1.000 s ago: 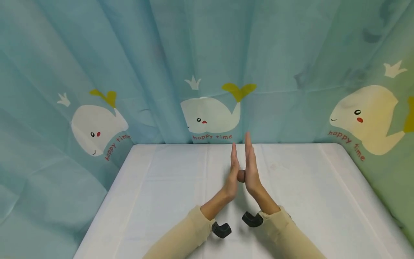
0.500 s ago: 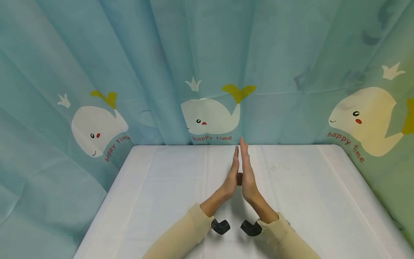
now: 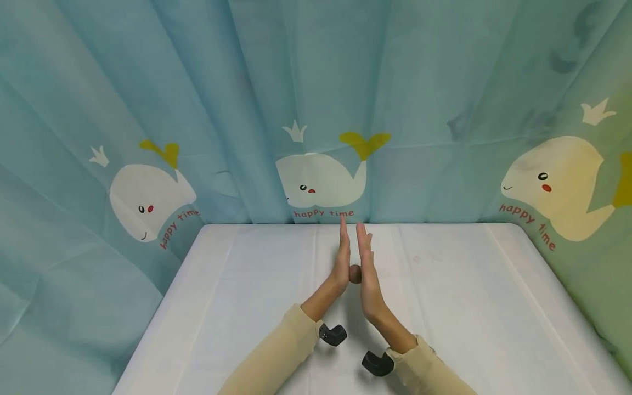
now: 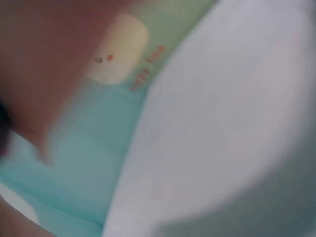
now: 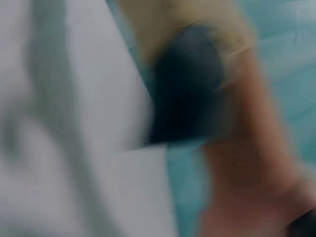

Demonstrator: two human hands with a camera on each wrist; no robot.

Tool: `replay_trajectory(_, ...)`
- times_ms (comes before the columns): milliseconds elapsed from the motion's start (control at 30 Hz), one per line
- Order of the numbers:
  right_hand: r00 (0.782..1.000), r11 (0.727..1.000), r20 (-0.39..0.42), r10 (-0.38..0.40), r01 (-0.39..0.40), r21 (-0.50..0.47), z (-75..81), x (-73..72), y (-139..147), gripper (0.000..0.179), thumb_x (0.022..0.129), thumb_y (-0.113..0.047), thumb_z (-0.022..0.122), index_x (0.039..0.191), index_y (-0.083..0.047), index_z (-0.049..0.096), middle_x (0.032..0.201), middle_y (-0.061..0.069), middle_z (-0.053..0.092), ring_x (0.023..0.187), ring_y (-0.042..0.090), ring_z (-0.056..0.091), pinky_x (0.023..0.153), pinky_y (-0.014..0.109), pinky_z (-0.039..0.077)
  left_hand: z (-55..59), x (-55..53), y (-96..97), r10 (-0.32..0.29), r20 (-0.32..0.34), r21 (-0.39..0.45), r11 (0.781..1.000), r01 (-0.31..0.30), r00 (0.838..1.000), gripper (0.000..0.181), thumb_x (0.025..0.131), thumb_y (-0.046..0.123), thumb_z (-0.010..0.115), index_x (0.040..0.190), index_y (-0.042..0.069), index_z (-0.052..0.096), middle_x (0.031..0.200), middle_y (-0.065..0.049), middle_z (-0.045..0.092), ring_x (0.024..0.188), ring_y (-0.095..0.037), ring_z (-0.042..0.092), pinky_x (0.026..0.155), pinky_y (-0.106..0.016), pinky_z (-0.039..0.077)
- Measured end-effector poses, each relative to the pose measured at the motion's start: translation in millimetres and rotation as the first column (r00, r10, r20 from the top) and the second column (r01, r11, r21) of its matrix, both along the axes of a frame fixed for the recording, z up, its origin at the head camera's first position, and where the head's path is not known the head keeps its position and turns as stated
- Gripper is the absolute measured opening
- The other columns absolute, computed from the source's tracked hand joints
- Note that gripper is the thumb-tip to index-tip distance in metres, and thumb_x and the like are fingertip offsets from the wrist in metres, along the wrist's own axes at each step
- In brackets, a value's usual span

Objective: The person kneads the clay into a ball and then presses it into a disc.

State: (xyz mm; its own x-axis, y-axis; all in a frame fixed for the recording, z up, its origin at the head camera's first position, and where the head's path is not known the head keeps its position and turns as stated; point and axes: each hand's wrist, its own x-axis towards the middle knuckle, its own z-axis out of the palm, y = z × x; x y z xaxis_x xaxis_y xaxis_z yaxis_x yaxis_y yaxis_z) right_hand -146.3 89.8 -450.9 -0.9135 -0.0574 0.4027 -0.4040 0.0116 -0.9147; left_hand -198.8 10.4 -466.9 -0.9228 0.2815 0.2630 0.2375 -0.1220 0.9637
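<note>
In the head view a small brown ball (image 3: 355, 274) sits between two facing palms above the table. My left hand (image 3: 342, 266) lies against its left side, fingers straight and pointing away from me. On the other side my right hand (image 3: 370, 288) touches the ball with its palm, fingers also straight. Left fingertips reach slightly farther forward than the right ones. Both wrist views are blurred: a hand (image 4: 59, 59) fills the upper left of the left wrist view, and a hand and wrist (image 5: 252, 163) show in the right wrist view. Neither shows the ball.
A white-covered table (image 3: 261, 269) lies under the hands. Blue-green curtains (image 3: 434, 82) printed with whales stand around its back and sides. Black wrist devices (image 3: 333, 334) project inward from both beige sleeves (image 3: 283, 351).
Both hands and the ball have shifted left. The palms drew closer, then parted slightly. Most recently the left hand slid forward and the right hand slid back, with the ball still between them.
</note>
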Motion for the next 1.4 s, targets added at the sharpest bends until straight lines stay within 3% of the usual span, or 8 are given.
replay_trajectory(133, 0.991, 0.995, -0.118, -0.056, 0.065, 0.078, 16.1, -11.1, 5.7, 0.058, 0.111, -0.037, 0.012, 0.167, -0.022, 0.014, 0.172, -0.002, 0.008, 0.157, 0.02, -0.011, 0.12, 0.056, -0.015, -6.8, 8.1, 5.3, -0.049, 0.003, 0.013, 0.999, 0.049, 0.999, 0.062, 0.111, 0.045, 0.003, 0.165, 0.017, -0.012, 0.172, -0.004, -0.014, 0.157, -0.023, -0.012, 0.123, -0.057, -0.004)
replay_trajectory(300, 0.995, 0.991, -0.044, -0.092, 0.096, 0.093, -5.3, -38.1, 20.3, 0.056, 0.112, -0.037, 0.01, 0.167, -0.027, 0.011, 0.173, -0.004, 0.003, 0.156, 0.021, -0.015, 0.119, 0.059, -0.016, 14.0, 22.5, 10.6, -0.028, 0.019, 0.04, 0.999, 0.027, 0.999, 0.065, 0.11, 0.052, 0.005, 0.166, 0.021, -0.008, 0.172, -0.003, -0.007, 0.158, -0.024, -0.004, 0.124, -0.056, 0.0)
replay_trajectory(467, 1.0, 1.0, 0.004, -0.006, 0.006, -0.01, -19.1, -23.0, 11.0, 0.055, 0.112, -0.033, 0.004, 0.167, -0.027, 0.01, 0.172, -0.009, 0.002, 0.155, 0.016, -0.016, 0.12, 0.059, -0.013, 27.5, 13.7, 7.4, 0.028, -0.019, 0.068, 0.997, -0.026, 0.999, 0.068, 0.11, 0.055, 0.008, 0.166, 0.019, -0.007, 0.172, -0.002, -0.006, 0.158, -0.024, -0.003, 0.124, -0.054, -0.001)
replay_trajectory(733, 0.985, 0.971, 0.129, 0.118, -0.087, -0.221, 24.7, -12.1, 14.6, 0.058, 0.11, -0.055, 0.012, 0.165, -0.038, 0.016, 0.169, -0.019, 0.012, 0.154, 0.005, 0.004, 0.114, 0.035, 0.019, 2.8, 9.6, 7.0, 0.142, -0.166, -0.267, 0.946, -0.183, 0.976, 0.071, 0.108, 0.057, 0.004, 0.167, 0.018, 0.005, 0.173, 0.001, 0.005, 0.158, -0.024, 0.001, 0.12, -0.067, 0.002)
replay_trajectory(1000, 0.992, 0.997, 0.123, 0.028, -0.018, -0.079, -7.4, -20.1, 12.7, 0.053, 0.114, -0.038, 0.013, 0.167, -0.028, 0.011, 0.172, -0.01, 0.003, 0.155, 0.015, -0.014, 0.123, 0.055, -0.006, 18.9, 15.6, 10.5, -0.007, -0.07, -0.03, 1.0, 0.005, 0.997, 0.063, 0.111, 0.049, 0.007, 0.166, 0.023, -0.007, 0.173, -0.001, -0.005, 0.157, -0.023, 0.009, 0.122, -0.05, 0.017)
replay_trajectory(1233, 0.998, 0.996, 0.003, 0.061, -0.061, -0.061, 7.0, -4.1, 7.3, 0.057, 0.112, -0.042, 0.014, 0.167, -0.026, 0.012, 0.172, -0.01, 0.004, 0.156, 0.018, -0.014, 0.12, 0.061, -0.011, 13.2, 9.3, 6.9, 0.056, -0.024, -0.049, 0.997, -0.057, 0.998, 0.06, 0.11, 0.051, 0.004, 0.166, 0.03, -0.006, 0.172, 0.006, -0.001, 0.156, -0.014, 0.002, 0.124, -0.052, 0.005)
replay_trajectory(1333, 0.999, 0.999, -0.032, 0.009, -0.01, -0.033, 10.2, -18.2, 14.0, 0.057, 0.112, -0.04, 0.015, 0.167, -0.028, 0.012, 0.172, -0.01, 0.003, 0.156, 0.017, -0.014, 0.12, 0.06, -0.011, 14.5, 15.4, 8.7, 0.002, -0.02, -0.092, 0.996, -0.003, 1.0, 0.06, 0.109, 0.053, 0.001, 0.165, 0.032, -0.008, 0.172, 0.006, 0.0, 0.124, -0.015, 0.052, 0.102, -0.037, 0.041)
replay_trajectory(1400, 0.999, 0.999, -0.037, -0.034, 0.033, -0.027, 4.3, -30.3, 18.4, 0.056, 0.112, -0.038, 0.015, 0.167, -0.028, 0.011, 0.172, -0.009, 0.001, 0.156, 0.015, -0.014, 0.12, 0.059, -0.011, 20.4, 19.3, 10.1, -0.04, -0.022, -0.071, 0.997, 0.038, 0.999, 0.061, 0.109, 0.053, 0.001, 0.166, 0.03, -0.008, 0.172, 0.004, -0.002, 0.123, -0.011, 0.05, 0.099, -0.03, 0.041)
